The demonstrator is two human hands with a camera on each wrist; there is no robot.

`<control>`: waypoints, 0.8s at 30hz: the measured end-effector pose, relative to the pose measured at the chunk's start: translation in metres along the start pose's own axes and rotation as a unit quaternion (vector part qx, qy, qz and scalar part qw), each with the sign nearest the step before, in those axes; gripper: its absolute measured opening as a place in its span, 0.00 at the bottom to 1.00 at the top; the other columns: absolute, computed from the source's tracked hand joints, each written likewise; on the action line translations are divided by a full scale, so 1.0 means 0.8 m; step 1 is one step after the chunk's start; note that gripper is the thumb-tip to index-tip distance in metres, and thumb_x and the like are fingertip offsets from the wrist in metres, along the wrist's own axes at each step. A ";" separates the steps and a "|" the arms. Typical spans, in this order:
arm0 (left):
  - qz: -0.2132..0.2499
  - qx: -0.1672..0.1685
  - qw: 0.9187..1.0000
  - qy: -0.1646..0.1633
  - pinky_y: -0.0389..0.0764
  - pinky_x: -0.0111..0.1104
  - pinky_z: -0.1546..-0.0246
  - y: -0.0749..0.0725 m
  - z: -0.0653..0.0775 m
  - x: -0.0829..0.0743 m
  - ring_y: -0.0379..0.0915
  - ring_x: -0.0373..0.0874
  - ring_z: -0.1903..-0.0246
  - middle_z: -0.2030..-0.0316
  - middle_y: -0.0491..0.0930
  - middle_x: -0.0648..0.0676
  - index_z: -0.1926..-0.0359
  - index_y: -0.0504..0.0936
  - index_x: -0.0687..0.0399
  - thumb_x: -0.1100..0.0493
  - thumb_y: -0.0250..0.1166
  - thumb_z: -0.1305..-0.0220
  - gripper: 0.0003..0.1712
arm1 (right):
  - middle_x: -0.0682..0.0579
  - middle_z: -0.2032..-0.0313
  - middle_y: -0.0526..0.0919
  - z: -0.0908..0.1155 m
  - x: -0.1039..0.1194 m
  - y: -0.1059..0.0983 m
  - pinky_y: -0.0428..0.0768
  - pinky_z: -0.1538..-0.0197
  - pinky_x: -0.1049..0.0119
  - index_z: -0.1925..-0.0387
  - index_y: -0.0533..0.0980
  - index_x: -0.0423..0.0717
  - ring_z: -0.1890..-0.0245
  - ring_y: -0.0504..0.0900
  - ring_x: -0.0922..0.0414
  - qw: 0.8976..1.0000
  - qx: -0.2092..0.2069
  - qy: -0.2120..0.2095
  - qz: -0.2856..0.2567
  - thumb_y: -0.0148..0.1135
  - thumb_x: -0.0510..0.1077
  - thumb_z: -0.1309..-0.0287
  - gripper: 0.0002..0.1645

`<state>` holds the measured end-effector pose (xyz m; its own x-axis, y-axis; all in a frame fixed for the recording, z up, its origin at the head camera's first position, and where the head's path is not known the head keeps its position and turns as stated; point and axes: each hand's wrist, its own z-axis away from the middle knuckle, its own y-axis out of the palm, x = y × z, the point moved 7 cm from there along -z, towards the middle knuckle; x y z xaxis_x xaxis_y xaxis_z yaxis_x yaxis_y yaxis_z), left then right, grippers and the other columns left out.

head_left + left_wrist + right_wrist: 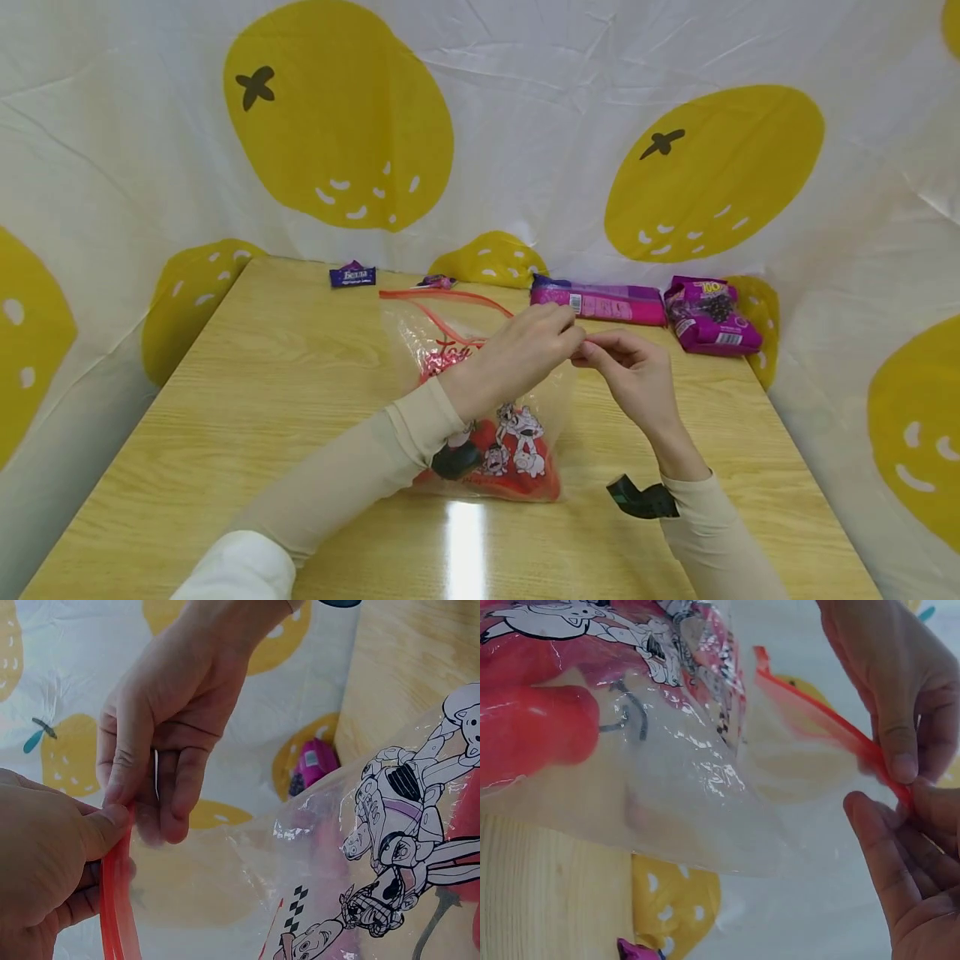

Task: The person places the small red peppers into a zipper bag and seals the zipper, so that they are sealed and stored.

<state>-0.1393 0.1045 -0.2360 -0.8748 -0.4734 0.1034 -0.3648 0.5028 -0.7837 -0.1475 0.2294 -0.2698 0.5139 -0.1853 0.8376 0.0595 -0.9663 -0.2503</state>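
A clear zip bag [547, 417] with a red zip edge [408, 293] and printed cartoon figures stands on the table, red items [532, 727] showing inside it. My left hand [517, 354] pinches the red strip between thumb and fingers, near the bag's upper right corner. Right beside it, my right hand [637, 375] pinches the very end of that strip with thumb and forefinger. In the left wrist view the thumbs of both hands almost meet on the strip [118, 900]. The strip's far end is loose on the left.
Along the table's back edge lie a small purple wrapped sweet [352, 275], another small wrapper [437, 282], a long purple-pink packet [600, 302] and a purple pouch [711, 317] with a grape picture. A lemon-patterned cloth [525, 125] hangs right behind the wooden table [285, 375].
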 end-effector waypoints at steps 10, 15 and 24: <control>-0.005 -0.022 1.000 0.013 0.67 0.29 0.69 -0.005 -0.003 0.000 0.65 0.42 0.72 0.72 0.72 0.49 0.67 0.78 0.55 0.63 0.58 0.39 0.03 | 0.37 0.74 0.81 0.003 0.046 0.015 0.80 0.68 0.69 0.70 0.76 0.27 0.74 0.83 0.56 0.983 -0.048 -0.143 0.109 0.55 0.19 0.53 0.08; 0.000 -0.008 1.000 0.008 0.69 0.29 0.66 -0.009 -0.005 0.003 0.68 0.43 0.70 0.69 0.76 0.50 0.65 0.78 0.55 0.68 0.59 0.44 0.06 | 0.39 0.70 0.81 0.005 0.037 0.012 0.79 0.69 0.71 0.70 0.73 0.25 0.75 0.84 0.57 0.975 -0.065 -0.172 0.128 0.56 0.21 0.51 0.04; 0.017 0.013 0.999 -0.031 0.71 0.30 0.63 -0.023 0.019 0.039 0.70 0.45 0.68 0.69 0.75 0.51 0.68 0.77 0.58 0.66 0.59 0.40 0.01 | 0.36 0.71 0.78 0.005 0.033 -0.001 0.79 0.68 0.72 0.69 0.73 0.24 0.76 0.84 0.59 0.980 -0.081 -0.160 0.090 0.52 0.18 0.52 0.07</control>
<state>-0.1553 0.0693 -0.2276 -0.8654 -0.4996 0.0391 -0.3256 0.5013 -0.8017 -0.1306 0.2263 -0.2494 0.7472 -0.3143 0.5856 -0.1799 -0.9439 -0.2771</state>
